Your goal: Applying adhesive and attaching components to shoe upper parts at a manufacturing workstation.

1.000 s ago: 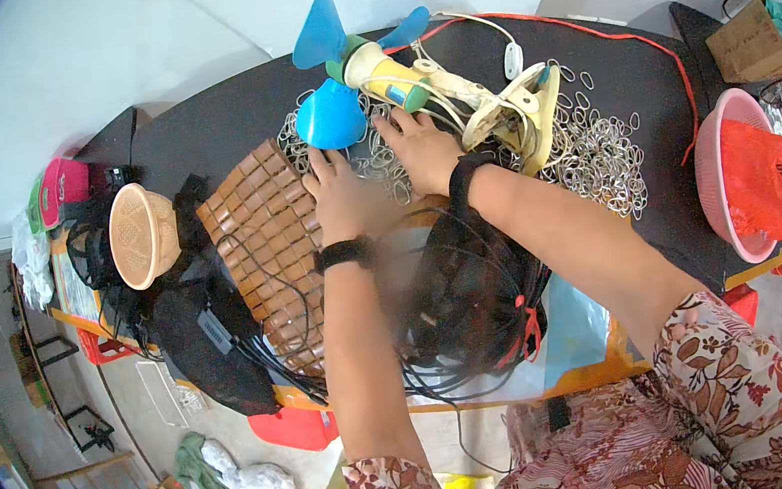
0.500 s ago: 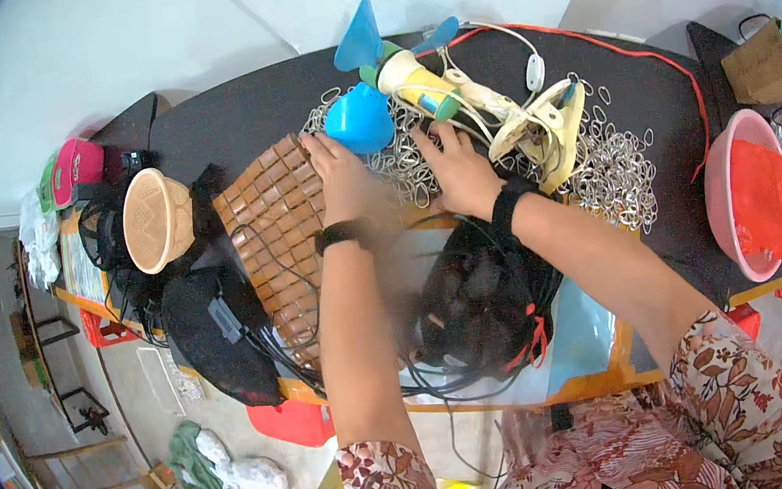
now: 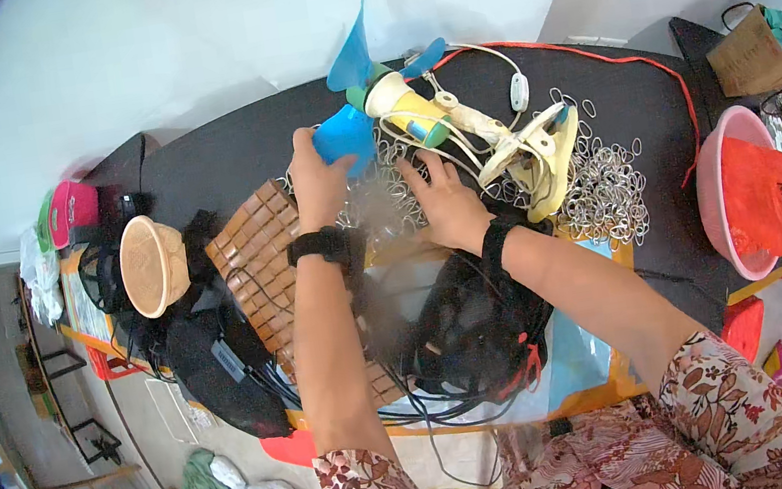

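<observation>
A small electric fan (image 3: pixel 406 106) with blue blades and a yellow-and-green body lies among a heap of silvery metal rings (image 3: pixel 606 197). My left hand (image 3: pixel 319 182) is closed on its lower blue fan blade (image 3: pixel 345 136), with fingers at the blade's left edge and thumb below. My right hand (image 3: pixel 451 203) rests on the rings beside the fan, its fingers apart and holding nothing. A brown mat of woven tiles (image 3: pixel 256 254) lies under and left of my left forearm. Between my forearms sits a black mesh bundle (image 3: pixel 458 320), blurred on its left side.
A tan woven basket (image 3: pixel 154 267) and a black mesh cover (image 3: pixel 218 372) are on the left. At the right stands a pink basin (image 3: pixel 715 196) holding a red plastic bag (image 3: pixel 774 202). Black cables (image 3: pixel 447 413) trail over the near edge; a red cord (image 3: pixel 625 52) crosses the back.
My left hand has left the mat's upper edge and taken hold of the blue fan blade. The right hand still lies on the rings. The whole view has shifted slightly.
</observation>
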Demonstrator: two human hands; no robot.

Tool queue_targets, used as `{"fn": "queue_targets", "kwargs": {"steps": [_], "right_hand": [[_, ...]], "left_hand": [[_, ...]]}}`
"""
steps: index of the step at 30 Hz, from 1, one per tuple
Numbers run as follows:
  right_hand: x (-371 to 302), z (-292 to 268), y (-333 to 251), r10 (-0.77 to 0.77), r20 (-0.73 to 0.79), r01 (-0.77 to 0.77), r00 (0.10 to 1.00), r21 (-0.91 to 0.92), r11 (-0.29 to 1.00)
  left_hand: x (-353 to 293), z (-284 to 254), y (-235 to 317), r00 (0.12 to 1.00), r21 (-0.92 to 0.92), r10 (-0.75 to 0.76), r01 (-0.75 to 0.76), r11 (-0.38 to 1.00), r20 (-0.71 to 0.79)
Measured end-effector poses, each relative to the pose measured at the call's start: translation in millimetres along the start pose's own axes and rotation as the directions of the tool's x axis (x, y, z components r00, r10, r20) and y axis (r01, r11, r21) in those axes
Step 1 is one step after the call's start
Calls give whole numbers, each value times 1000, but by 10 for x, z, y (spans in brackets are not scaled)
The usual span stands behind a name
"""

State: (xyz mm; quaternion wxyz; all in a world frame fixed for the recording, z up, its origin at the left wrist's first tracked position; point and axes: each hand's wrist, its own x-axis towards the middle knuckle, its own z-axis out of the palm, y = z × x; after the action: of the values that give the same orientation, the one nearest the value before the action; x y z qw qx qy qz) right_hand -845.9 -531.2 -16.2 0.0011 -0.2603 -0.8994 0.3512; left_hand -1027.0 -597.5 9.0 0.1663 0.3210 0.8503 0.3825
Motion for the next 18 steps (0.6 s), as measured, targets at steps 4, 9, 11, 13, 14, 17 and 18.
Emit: {"fn": "queue_targets", "kwargs": {"steps": [4, 9, 11, 13, 14, 17, 18], "right_hand": [[-11, 33, 2, -27, -55, 25, 998, -36, 999], [-53, 84, 26, 84, -161, -104, 983, -119, 987], [-20, 218, 156, 137, -226, -151, 965, -44, 988], [-52, 226, 221, 72, -371, -171, 926, -241, 955], [-106, 214, 271, 76, -371, -178, 926, -248, 952], [-337, -41, -58, -137, -67, 74, 988, -574, 816], [-417, -63, -180, -146, -100, 99, 984, -375, 922]], "left_hand": [[-163, 44, 189, 933, -36, -138, 159, 987, 331], [-302, 179, 93, 803, -55, -125, 193, 980, 582], [-356, 265, 1, 805, -14, -33, 51, 999, 592], [-397, 379, 20, 789, 178, 164, -326, 928, 592], [-365, 396, 13, 786, 167, 170, -327, 930, 594], [-219, 99, -146, 921, 574, 262, -385, 722, 289], [-153, 14, -288, 935, 668, 255, -354, 655, 246]]}}
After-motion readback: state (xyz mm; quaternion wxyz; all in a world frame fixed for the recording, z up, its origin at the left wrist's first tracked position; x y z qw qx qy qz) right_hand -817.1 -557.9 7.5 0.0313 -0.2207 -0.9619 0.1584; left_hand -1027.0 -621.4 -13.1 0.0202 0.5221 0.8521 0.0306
